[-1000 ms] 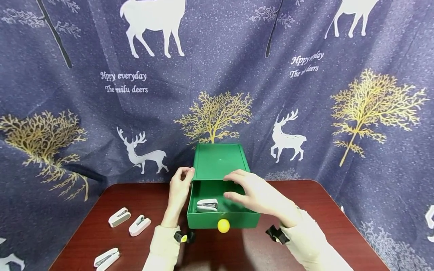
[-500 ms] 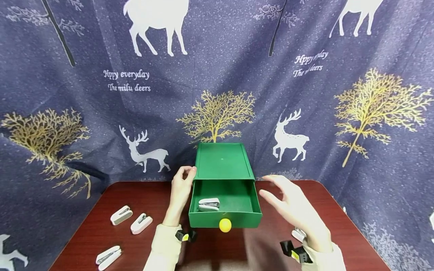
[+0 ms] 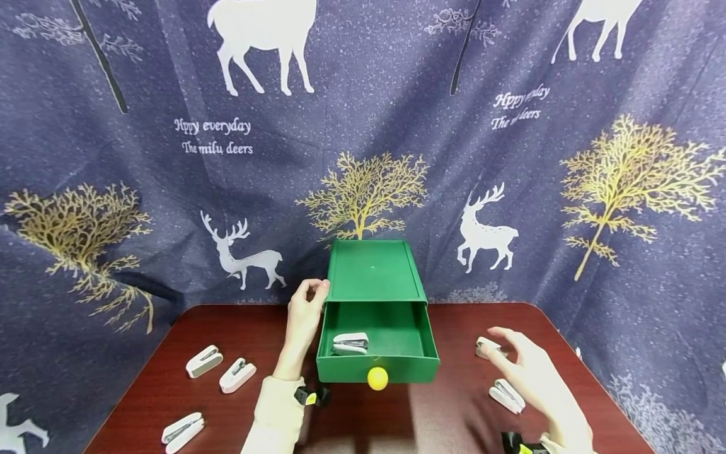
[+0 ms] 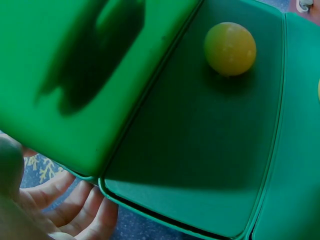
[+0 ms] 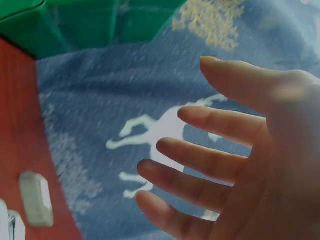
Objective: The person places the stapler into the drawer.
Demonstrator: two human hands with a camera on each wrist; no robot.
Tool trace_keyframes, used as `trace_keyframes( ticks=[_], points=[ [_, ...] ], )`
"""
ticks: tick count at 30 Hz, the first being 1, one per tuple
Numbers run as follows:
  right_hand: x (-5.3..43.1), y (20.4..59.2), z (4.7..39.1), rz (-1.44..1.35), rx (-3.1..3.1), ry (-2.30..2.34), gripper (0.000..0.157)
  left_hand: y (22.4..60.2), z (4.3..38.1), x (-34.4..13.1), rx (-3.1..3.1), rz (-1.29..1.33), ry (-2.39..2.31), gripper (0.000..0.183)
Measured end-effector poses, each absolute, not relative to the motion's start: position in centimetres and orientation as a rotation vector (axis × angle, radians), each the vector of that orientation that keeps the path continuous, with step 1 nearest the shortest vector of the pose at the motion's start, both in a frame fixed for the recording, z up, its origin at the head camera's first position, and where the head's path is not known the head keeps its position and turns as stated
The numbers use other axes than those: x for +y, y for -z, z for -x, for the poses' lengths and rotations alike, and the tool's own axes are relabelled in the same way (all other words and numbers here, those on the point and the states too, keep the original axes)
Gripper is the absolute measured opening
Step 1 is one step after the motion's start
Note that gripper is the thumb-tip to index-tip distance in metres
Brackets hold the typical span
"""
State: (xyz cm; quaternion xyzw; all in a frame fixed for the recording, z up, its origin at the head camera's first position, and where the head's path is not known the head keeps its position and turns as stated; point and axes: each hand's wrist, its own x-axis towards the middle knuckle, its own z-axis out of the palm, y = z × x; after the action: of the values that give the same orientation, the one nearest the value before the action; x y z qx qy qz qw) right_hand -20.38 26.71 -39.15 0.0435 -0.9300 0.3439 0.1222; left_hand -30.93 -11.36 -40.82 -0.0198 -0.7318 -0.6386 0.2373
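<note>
A green drawer cabinet [image 3: 374,271] stands at mid-table with its upper drawer [image 3: 397,334] pulled out. A white stapler [image 3: 350,343] lies in that drawer's left part, behind the yellow round knob [image 3: 377,378]. My left hand [image 3: 306,309] rests its fingers against the cabinet's left side; in the left wrist view those fingers [image 4: 80,205] lie along the edge, beside a closed drawer front with its own yellow knob [image 4: 230,49]. My right hand [image 3: 530,369] hovers with fingers spread, partly covering one white stapler [image 3: 488,347]. Another stapler [image 3: 507,396] lies nearer, just left of the hand.
On the left of the dark red table [image 3: 272,422] lie three white staplers, the farthest one [image 3: 204,361], a middle one [image 3: 237,375] and the nearest one [image 3: 183,432]. A blue curtain [image 3: 386,113] printed with deer and trees hangs behind the table.
My right hand has left the open drawer and moved right and nearer, over the staplers at the right. The left hand stays at the cabinet; the drawer has not moved.
</note>
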Motion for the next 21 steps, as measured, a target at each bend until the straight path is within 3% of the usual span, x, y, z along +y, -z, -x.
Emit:
trace_keyframes(
  ticks=[9, 21],
  points=[
    [28.7, 42.6, 20.8, -0.106, -2.675, -0.898, 0.043, 40.7, 30.8, -11.4, -2.009, 0.053, 1.744, 0.030],
    [30.8, 45.8, 21.0, -0.072, -2.792, -0.865, 0.052, 40.9, 30.9, -11.3, -2.004, 0.046, 1.757, 0.029]
  ],
)
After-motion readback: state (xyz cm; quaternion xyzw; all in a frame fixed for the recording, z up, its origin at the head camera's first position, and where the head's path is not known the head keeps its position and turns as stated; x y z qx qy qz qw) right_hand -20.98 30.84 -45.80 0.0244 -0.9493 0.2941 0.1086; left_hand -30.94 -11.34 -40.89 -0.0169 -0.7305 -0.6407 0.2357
